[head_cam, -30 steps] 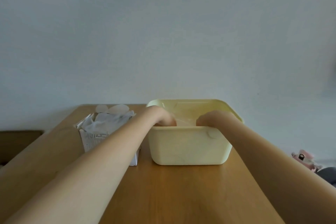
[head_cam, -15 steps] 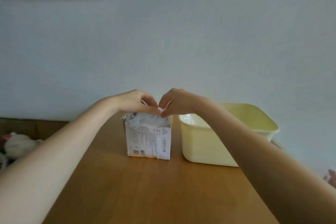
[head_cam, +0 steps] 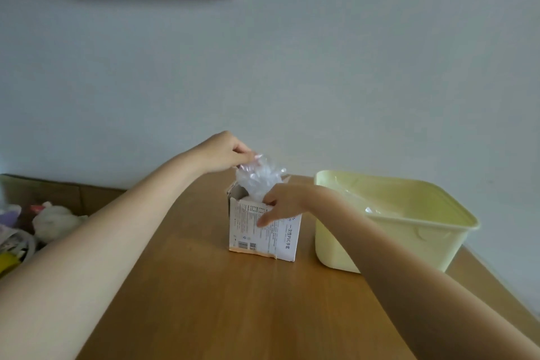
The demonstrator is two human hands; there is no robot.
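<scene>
1. One wide worktop [head_cam: 233, 301] carries everything. The yellow tub [head_cam: 423, 248] sits at its far right corner, close to the right edge. The right forearm crosses in front of the tub, so a careless swing could shove it toward that edge.
2. The torn glove box [head_cam: 280, 240] stands upright near the middle of the far edge, just beside the tub. The right hand [head_cam: 283, 203] grasps its top, with the thumb on the printed front. The box looks light, so if that grip slackens, the upward tug could lift or tip it.
3. The bunch of clear gloves [head_cam: 258, 181] sticks out of the box's open top, pinched in the grip of the left hand [head_cam: 222, 155]. The film clings, so I'd guess several could come out together, or one could tear on the ragged cardboard.
4. Thin, slippery film may also slide out of the pinch.
</scene>
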